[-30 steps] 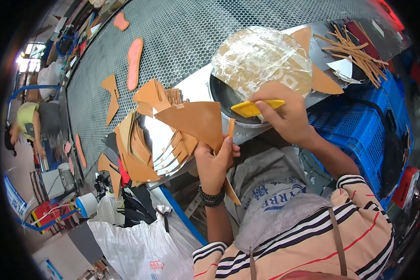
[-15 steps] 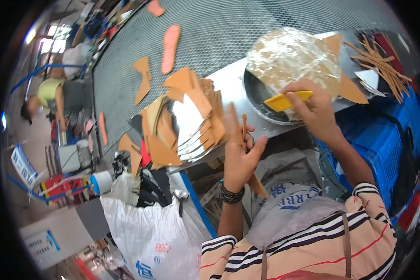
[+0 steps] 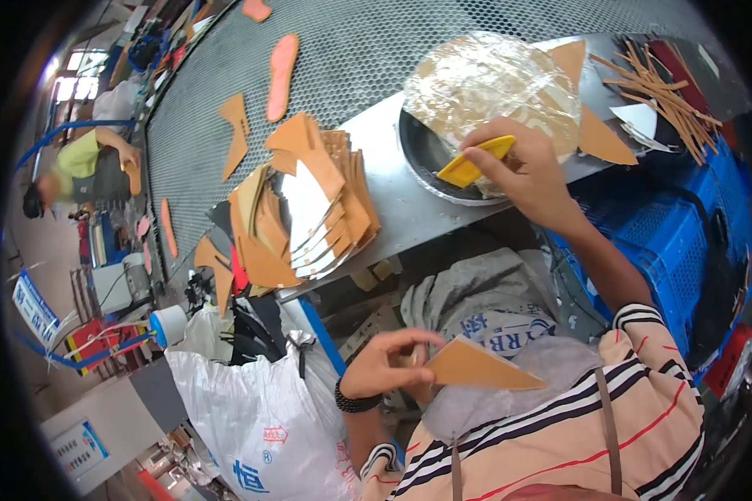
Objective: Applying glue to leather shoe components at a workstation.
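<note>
Gripping one yellow scraper (image 3: 476, 163), the right hand (image 3: 522, 171) was closed around it above the near edge of one dark, round pan (image 3: 416, 154). One disc (image 3: 493, 92), wrapped in crinkled clear film, covered most of that pan. The left hand (image 3: 388, 367), much nearer the body, held one pointed tan piece (image 3: 485, 367) by its left end in front of the apron, its thumb on the piece and its index finger slightly apart.

Two flat brown pieces (image 3: 603, 140) stuck out right of the disc, one far, one nearer. Farther right lay a bundle of thin strips (image 3: 660, 100), too tangled to count, above one blue crate (image 3: 660, 225). Left of the pan stood one stack of brown shapes (image 3: 317, 179), too overlapped to number. Far beyond it, on the mesh, were two pink sole shapes (image 3: 282, 79) and one waisted brown shape (image 3: 236, 138). One white sack (image 3: 259, 401) sat near left.
</note>
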Available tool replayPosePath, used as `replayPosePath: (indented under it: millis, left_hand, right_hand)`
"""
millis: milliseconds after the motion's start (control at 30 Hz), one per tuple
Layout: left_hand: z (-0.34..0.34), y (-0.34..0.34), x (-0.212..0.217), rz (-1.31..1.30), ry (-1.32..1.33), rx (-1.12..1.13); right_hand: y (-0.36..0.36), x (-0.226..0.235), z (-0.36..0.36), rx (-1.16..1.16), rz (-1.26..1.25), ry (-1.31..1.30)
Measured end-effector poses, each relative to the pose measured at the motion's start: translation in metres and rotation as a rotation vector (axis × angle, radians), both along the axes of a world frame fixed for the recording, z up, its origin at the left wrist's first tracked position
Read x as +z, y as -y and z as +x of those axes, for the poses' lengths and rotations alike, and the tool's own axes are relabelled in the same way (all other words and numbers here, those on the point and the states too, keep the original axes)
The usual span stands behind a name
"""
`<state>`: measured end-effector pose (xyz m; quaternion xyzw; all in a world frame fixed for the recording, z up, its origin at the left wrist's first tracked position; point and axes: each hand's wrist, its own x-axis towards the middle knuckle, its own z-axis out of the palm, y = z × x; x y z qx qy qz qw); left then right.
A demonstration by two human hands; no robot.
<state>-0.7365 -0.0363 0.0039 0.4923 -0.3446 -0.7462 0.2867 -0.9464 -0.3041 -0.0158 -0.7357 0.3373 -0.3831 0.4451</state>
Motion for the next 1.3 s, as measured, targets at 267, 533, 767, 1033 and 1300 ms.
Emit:
replayPosePath:
  millis: [267,533,767,1033,1300]
  left_hand:
    - [-0.007,0.01,0.0,-0.243,-0.16,-0.354]
    - [-0.028,0.024,0.038,-0.209,-0.149,-0.304]
    - [-0.018,0.046,0.032,0.099,-0.075,-0.057]
    - [-0.015,0.077,0.01,0.066,-0.073,0.315]
    - [-0.008,0.077,0.001,0.169,-0.249,0.131]
  right_hand:
    - [-0.002,-0.006,0.003,0.068,-0.19,-0.049]
    - [0.001,0.001,0.004,0.15,-0.237,-0.149]
    - [0.004,-0.005,0.004,0.101,-0.096,-0.112]
    - [0.02,0.011,-0.007,0.219,0.397,0.186]
    - [0.012,0.042,0.01,0.79,-0.02,0.117]
